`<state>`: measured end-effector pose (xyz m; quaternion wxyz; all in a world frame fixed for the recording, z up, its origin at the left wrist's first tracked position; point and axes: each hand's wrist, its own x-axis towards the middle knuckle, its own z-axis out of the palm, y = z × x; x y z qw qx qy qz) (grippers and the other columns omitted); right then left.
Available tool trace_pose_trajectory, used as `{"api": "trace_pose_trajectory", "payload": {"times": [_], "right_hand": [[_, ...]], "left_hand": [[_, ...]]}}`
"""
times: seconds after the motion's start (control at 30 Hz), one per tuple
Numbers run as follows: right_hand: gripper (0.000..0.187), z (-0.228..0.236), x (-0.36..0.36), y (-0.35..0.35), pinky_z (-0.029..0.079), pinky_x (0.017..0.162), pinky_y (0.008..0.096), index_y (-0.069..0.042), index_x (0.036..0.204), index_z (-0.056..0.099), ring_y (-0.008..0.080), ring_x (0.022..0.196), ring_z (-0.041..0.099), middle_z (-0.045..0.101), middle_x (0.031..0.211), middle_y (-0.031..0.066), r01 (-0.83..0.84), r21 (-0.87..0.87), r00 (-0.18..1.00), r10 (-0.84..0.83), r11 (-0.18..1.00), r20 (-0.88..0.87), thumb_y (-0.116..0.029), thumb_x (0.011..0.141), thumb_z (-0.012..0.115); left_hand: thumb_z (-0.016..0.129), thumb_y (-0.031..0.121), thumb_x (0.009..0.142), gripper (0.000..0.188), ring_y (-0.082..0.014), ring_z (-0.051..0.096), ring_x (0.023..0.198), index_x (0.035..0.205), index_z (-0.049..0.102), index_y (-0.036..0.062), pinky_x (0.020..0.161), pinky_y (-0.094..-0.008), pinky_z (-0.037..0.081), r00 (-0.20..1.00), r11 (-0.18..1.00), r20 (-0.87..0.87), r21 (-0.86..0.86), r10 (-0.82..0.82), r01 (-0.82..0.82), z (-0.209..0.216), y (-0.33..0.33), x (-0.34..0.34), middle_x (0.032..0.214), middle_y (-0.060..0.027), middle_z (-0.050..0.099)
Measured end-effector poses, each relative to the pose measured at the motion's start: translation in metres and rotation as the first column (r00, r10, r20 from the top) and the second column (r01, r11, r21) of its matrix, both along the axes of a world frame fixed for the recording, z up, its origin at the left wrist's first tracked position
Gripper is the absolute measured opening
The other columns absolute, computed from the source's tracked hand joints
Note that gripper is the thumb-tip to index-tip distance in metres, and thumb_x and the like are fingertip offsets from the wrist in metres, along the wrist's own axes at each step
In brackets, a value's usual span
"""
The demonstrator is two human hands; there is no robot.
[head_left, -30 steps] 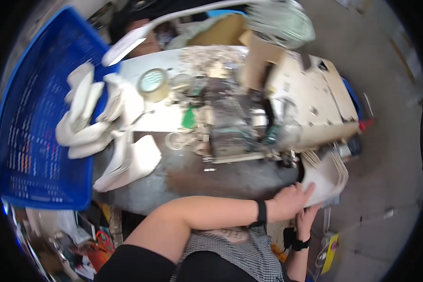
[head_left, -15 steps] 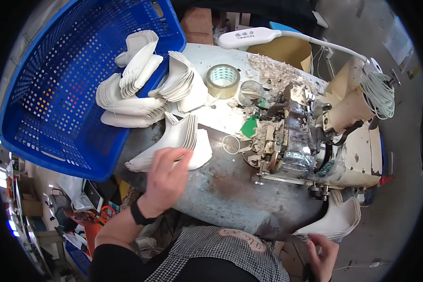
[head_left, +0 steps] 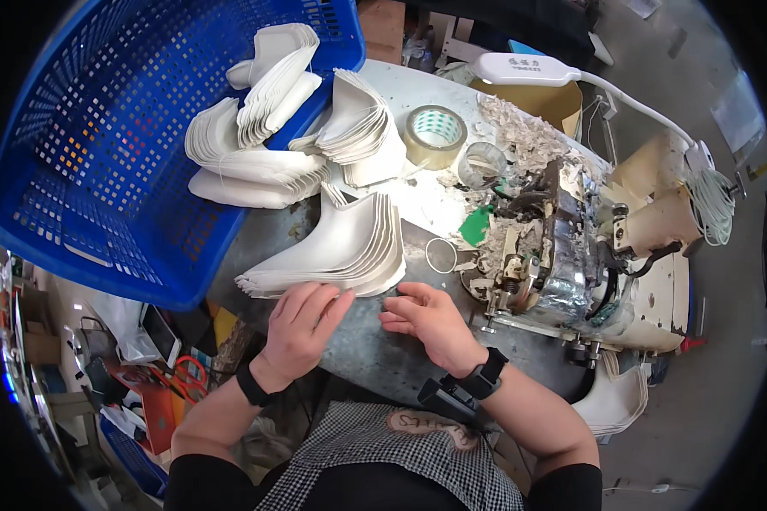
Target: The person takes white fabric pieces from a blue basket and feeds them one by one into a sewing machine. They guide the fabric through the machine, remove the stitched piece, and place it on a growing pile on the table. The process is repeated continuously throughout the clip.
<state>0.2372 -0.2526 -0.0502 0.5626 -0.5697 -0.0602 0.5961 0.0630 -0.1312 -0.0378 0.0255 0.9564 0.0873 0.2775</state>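
Note:
A stack of white, curved, leather-like pieces (head_left: 341, 243) lies on the grey metal worktable in front of me, its layers fanned along the right side. My left hand (head_left: 302, 328) is at the near edge of this stack, fingertips against or just beside it, fingers stretched out. To the right, my right hand (head_left: 430, 324) is held with fingers apart and slightly bent, close to the stack's near right corner. Nothing shows in either hand. Whether the fingertips touch the pieces I cannot tell.
A blue perforated basket (head_left: 175, 289) stands at left, with bundles of white pieces (head_left: 256, 162) at its rim. On the right is a machine (head_left: 571, 255) covered in scraps. A tape roll (head_left: 435, 136), a white lamp (head_left: 528, 70) and another white stack (head_left: 614, 396) are around it.
My right hand has come from the white stack below the machine to the middle stack. That stack looks thicker and more squared up. My left hand has drawn back to its near edge.

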Motion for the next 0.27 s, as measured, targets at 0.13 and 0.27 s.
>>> {"api": "trace_pose_trajectory", "payload": {"times": [0.13, 0.27], "right_hand": [[0.058, -0.009, -0.005, -0.003, 0.053, 0.082, 0.0296, 0.013, 0.132, 0.036, 0.0205, 0.094, 0.064, 0.061, 0.108, 0.0156, 0.078, 0.024, 0.994, -0.076, 0.997, -0.074, -0.012, 0.089, 0.065], [0.067, 0.003, -0.007, -0.014, 0.048, 0.094, 0.0336, 0.009, 0.137, 0.034, 0.0219, 0.104, 0.06, 0.06, 0.114, 0.0144, 0.01, -0.042, 0.994, -0.005, 0.999, 0.11, -0.022, 0.088, 0.068]], "left_hand": [[0.063, -0.004, 0.072, 0.029, -0.025, 0.063, 0.09, 0.101, 0.063, -0.0008, 0.075, -0.0318, 0.052, 1.0, 0.998, 0.007, -0.056, 0.028, -0.028, -0.007, 0.001, 0.01, 0.097, -0.0123, 0.065], [0.064, 0.011, 0.087, 0.026, -0.0293, 0.066, 0.092, 0.11, 0.059, 0.0021, 0.072, -0.029, 0.053, 0.992, 0.879, 0.123, -0.476, 0.037, 0.026, 0.005, 0.001, 0.018, 0.101, -0.0144, 0.068]]}}
